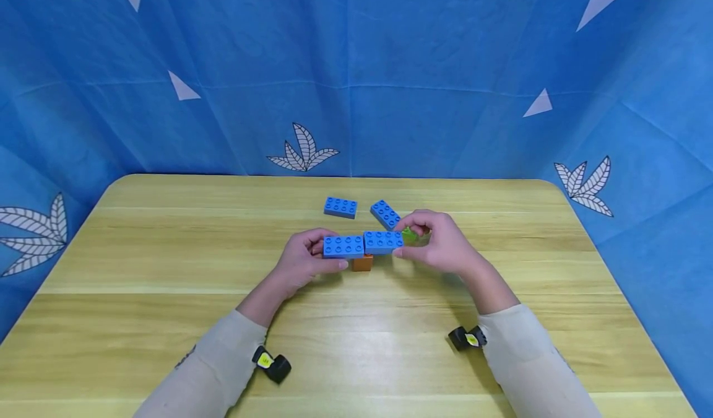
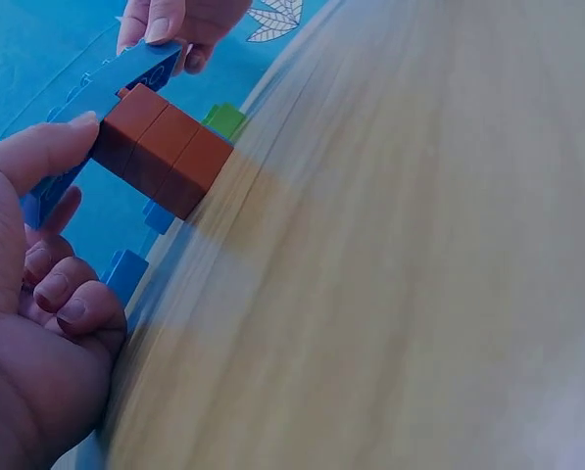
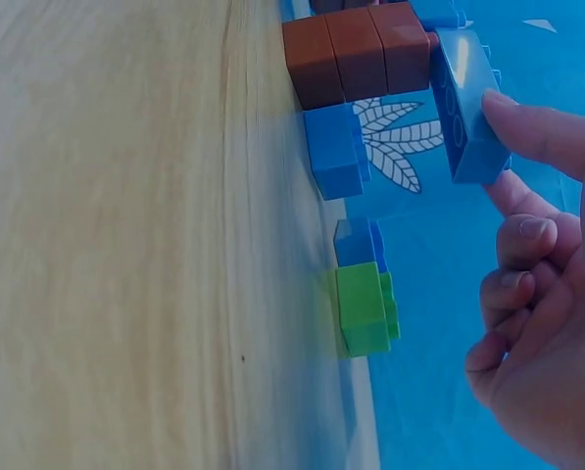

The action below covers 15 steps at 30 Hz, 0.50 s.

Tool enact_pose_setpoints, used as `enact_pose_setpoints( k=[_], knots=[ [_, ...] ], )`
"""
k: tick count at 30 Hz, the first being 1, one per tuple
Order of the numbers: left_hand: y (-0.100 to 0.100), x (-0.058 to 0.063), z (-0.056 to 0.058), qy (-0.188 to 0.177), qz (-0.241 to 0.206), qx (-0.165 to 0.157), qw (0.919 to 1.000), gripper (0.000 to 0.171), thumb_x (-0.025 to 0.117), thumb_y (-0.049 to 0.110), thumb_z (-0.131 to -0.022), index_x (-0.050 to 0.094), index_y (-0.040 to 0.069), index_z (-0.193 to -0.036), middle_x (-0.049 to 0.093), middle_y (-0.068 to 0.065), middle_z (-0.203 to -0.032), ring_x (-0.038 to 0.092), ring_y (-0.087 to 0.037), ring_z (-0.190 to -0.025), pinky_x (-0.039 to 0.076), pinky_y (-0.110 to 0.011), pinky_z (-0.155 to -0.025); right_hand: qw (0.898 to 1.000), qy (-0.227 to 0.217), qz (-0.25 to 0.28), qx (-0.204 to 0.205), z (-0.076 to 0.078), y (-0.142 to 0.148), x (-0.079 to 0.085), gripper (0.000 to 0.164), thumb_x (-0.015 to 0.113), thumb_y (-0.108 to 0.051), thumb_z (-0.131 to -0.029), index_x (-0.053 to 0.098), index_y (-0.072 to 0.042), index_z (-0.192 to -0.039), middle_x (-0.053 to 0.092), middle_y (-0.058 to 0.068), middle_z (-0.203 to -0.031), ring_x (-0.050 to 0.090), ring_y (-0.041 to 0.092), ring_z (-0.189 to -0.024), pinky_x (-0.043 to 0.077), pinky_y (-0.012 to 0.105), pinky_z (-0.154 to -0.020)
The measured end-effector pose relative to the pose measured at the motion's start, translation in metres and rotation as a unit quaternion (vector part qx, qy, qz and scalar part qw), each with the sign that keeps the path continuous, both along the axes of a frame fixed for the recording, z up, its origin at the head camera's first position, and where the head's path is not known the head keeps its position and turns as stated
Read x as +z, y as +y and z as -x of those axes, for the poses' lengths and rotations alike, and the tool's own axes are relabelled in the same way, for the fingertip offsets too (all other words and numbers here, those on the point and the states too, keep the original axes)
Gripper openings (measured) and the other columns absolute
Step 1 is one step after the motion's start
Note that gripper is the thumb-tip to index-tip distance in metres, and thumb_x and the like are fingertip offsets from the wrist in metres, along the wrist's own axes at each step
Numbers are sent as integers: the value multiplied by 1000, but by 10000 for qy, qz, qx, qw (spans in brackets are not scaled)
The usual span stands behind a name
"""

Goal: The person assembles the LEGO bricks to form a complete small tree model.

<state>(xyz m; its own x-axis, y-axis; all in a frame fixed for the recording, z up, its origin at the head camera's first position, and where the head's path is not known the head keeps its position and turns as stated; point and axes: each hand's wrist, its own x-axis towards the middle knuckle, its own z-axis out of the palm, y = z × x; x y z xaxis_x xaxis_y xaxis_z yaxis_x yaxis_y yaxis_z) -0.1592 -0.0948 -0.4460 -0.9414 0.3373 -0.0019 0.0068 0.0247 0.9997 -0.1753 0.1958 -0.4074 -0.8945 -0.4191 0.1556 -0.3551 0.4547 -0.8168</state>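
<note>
Two blue building bricks lie end to end on top of a brown stack (image 1: 362, 263), three bricks high in the wrist views and standing on the table. My left hand (image 1: 301, 260) pinches the left blue brick (image 1: 343, 246), thumb on its near side. The right blue brick (image 1: 383, 242) is pinched at its outer end by my right hand (image 1: 440, 241), thumb in front and forefinger behind. Both bricks jut out sideways past the stack. From the right wrist, the brown stack (image 3: 359, 59) shows right under the inner end of the right brick (image 3: 468, 108).
Behind the stack, a loose blue brick (image 1: 340, 207) lies on the table (image 1: 223, 343), with another blue brick (image 1: 385, 214) turned at an angle to its right. A green brick (image 1: 409, 235) is partly hidden behind the right hand. Blue cloth (image 1: 356, 96) hangs beyond the table's far edge.
</note>
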Motion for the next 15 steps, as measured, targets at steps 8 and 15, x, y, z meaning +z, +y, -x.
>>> enact_pose_setpoints(
  k=[8, 15],
  knots=[
    [7, 13, -1, 1030, 290, 462, 9932, 42, 76, 9, -87, 64, 3, -127, 41, -13, -95, 41, -28, -90, 34, -32, -74, 9999, 97, 27, 80, 0, 1, 2, 28, 87, -6, -77, 72, -8, -101, 43, 25, -79, 43, 35, -76, 32, 36, -66],
    [27, 23, 1, 2085, 908, 555, 9722, 31, 80, 19, -87, 73, 12, -116, 52, -11, -108, 46, -39, -105, 40, -45, -83, 9996, 167, 143, 163, -2, 2, 4, 27, 89, -11, -77, 74, -12, -100, 44, 19, -78, 43, 37, -76, 33, 37, -67]
  ],
)
